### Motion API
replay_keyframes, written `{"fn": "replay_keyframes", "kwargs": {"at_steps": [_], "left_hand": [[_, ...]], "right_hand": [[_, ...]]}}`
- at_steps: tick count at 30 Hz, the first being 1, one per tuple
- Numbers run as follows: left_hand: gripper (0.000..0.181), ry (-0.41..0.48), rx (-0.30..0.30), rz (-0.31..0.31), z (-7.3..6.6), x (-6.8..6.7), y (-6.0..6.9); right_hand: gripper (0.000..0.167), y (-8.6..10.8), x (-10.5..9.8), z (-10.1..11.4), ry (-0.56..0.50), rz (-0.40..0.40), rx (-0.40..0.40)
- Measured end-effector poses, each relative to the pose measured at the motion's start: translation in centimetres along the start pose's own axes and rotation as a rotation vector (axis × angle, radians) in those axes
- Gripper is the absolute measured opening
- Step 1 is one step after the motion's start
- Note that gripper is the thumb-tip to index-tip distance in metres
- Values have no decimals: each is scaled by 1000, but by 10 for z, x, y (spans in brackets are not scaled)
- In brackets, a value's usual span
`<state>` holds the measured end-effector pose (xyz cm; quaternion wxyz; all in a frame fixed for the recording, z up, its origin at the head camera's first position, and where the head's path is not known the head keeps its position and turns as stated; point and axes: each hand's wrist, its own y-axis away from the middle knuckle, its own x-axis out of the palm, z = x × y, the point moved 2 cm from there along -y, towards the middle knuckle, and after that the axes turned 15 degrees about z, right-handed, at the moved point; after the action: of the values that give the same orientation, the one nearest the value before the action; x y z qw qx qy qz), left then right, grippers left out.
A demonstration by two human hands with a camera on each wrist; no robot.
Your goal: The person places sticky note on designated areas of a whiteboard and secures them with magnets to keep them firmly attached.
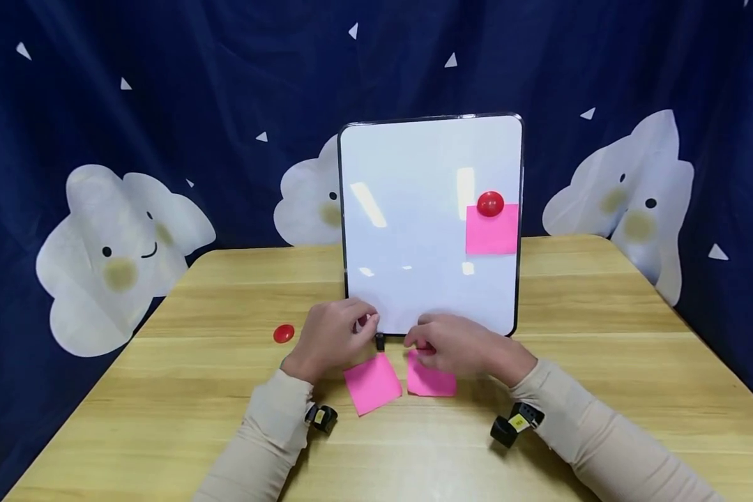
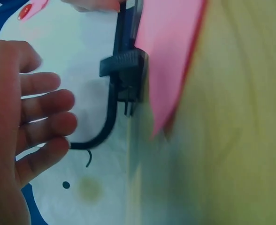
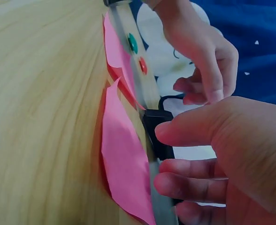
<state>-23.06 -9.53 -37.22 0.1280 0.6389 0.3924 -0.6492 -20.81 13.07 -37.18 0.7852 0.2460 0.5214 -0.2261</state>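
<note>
A whiteboard [image 1: 414, 209] with a black frame stands upright on the table. Over its lower left corner is my left hand [image 1: 339, 331], fingers loosely bent and holding nothing in the left wrist view. My right hand [image 1: 458, 345] hovers at the board's bottom edge, above a pink sticky note [image 1: 433, 383]; its relaxed fingers grip nothing. Between the hands sits a small black clip-like piece [image 1: 380, 341] on the board's lower edge. Just below this piece lies another pink sticky note [image 1: 373, 385]. A red round magnet [image 1: 490, 203] overlaps a third pink note [image 1: 492, 233] on the board's right side.
Left of my left hand, a red magnet [image 1: 284, 333] lies on the wooden table [image 1: 163, 418]. The right wrist view also shows a green magnet [image 3: 132, 43]. Behind the table hangs a dark blue curtain [image 1: 226, 70] with cloud prints.
</note>
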Motion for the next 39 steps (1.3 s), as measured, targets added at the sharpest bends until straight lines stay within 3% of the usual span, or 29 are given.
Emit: {"fn": "replay_keyframes", "kwargs": {"at_steps": [9, 13, 20, 23, 28, 33, 39], "left_hand": [[17, 38, -38, -86, 15, -4, 13], [16, 67, -104, -97, 30, -6, 27], [22, 234, -262, -80, 56, -13, 52], [25, 264, -310, -91, 63, -20, 57], [21, 250, -339, -100, 72, -27, 66], [19, 224, -371, -71, 79, -29, 72], [23, 194, -437, 2, 88, -28, 79]], "right_hand": [[23, -1, 2, 4, 23, 20, -4], [24, -2, 5, 6, 39, 53, -6], [24, -2, 6, 8, 46, 80, 11], [22, -1, 5, 8, 57, 73, 14], [18, 0, 5, 8, 64, 69, 12], [6, 0, 4, 7, 71, 89, 25], [20, 0, 4, 7, 80, 113, 61]]}}
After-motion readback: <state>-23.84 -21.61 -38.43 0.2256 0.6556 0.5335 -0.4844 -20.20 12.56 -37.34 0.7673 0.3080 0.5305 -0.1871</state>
